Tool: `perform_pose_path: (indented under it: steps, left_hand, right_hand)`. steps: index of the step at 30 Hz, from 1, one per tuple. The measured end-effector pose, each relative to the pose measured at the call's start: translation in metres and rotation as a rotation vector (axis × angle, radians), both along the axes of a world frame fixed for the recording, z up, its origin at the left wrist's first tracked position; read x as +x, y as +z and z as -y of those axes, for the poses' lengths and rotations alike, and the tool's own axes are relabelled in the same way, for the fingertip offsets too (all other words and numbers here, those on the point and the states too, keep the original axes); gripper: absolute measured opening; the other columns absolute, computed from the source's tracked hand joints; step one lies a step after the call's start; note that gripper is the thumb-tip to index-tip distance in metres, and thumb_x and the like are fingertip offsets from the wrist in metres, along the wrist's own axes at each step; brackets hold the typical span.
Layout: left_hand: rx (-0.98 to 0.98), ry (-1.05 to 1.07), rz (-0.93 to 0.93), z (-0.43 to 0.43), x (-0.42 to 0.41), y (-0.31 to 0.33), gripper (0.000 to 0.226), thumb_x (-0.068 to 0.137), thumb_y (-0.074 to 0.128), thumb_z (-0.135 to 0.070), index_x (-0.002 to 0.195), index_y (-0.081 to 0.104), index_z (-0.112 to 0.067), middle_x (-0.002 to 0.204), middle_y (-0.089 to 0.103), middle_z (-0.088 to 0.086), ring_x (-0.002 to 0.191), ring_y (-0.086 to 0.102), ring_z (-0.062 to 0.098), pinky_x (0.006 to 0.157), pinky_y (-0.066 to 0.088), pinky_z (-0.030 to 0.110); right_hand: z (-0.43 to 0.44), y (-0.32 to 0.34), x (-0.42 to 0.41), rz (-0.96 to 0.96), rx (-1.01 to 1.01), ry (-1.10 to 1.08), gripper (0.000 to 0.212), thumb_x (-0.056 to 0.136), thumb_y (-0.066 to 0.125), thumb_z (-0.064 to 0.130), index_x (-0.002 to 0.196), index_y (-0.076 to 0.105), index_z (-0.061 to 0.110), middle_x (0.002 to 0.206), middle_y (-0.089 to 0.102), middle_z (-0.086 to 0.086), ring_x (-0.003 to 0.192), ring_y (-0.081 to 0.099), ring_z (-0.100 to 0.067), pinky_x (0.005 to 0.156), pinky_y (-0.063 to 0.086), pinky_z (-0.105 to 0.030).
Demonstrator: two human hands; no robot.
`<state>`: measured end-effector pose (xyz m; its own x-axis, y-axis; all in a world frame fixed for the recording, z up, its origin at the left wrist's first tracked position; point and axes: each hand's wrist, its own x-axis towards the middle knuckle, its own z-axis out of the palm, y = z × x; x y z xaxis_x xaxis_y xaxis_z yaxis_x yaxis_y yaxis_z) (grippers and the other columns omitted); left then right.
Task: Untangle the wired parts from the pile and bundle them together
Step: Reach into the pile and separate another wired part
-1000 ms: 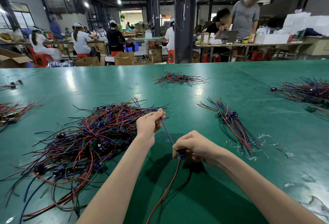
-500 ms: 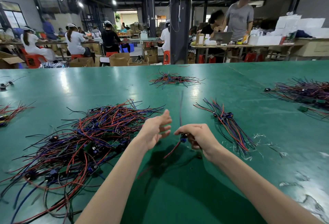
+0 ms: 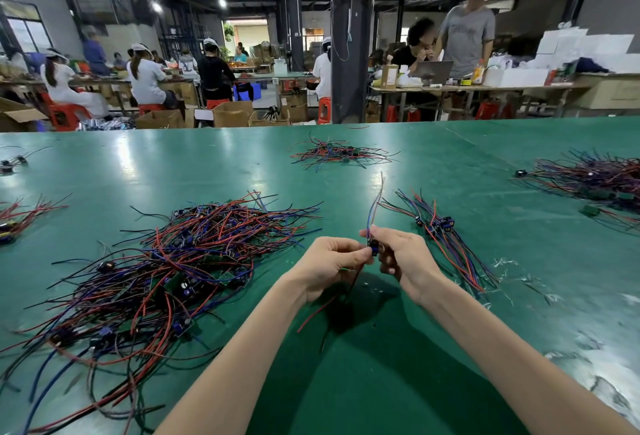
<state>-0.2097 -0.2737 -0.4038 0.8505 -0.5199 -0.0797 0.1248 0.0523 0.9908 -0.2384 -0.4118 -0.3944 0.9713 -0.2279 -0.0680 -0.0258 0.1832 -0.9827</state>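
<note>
One wired part (image 3: 373, 247), a small dark component with blue and red wires, is held up over the green table (image 3: 381, 382). My right hand (image 3: 401, 256) pinches the component, its blue wire standing upward. My left hand (image 3: 332, 261) pinches the part from the left, with red and black wires hanging below it. The tangled pile (image 3: 166, 275) of red, blue and black wired parts lies to the left of my hands. A laid-out bundle (image 3: 446, 240) of sorted parts lies just right of my right hand.
Smaller wire heaps lie at the far centre (image 3: 339, 154), far right (image 3: 595, 182) and left edge (image 3: 17, 220). White plastic scraps (image 3: 505, 265) lie near the bundle. Beyond the table, seated workers, cardboard boxes and a dark pillar (image 3: 349, 40) fill the hall.
The part came free of the pile and was lifted toward the middle. My left hand let go of the blue wire, opened, then closed in on the component beside my right hand.
</note>
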Motion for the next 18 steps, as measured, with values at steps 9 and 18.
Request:
perform_pose_path:
  steps: [9,18]
  left_hand:
    - [-0.102,0.290,0.023,0.001,0.006,0.001,0.005,0.085,0.069,-0.017,0.080,0.068,-0.018,0.076,0.069,-0.006,0.077,0.057,0.014,0.073,0.041,0.027]
    - [-0.082,0.176,-0.104,-0.002,0.008,0.001,0.019,0.085,0.068,-0.020,0.068,0.077,-0.017,0.070,0.068,-0.002,0.062,0.057,0.008,0.061,0.041,0.018]
  right_hand:
    - [-0.010,-0.001,-0.007,-0.051,-0.001,0.183,0.010,0.087,0.065,0.015,0.081,0.062,0.007,0.073,0.066,-0.008,0.039,0.043,-0.006,0.035,0.029,-0.015]
    - [-0.011,0.000,-0.011,0.006,-0.024,0.172,0.004,0.086,0.064,0.005,0.083,0.064,0.002,0.063,0.065,-0.007,0.036,0.041,-0.005,0.033,0.026,-0.015]
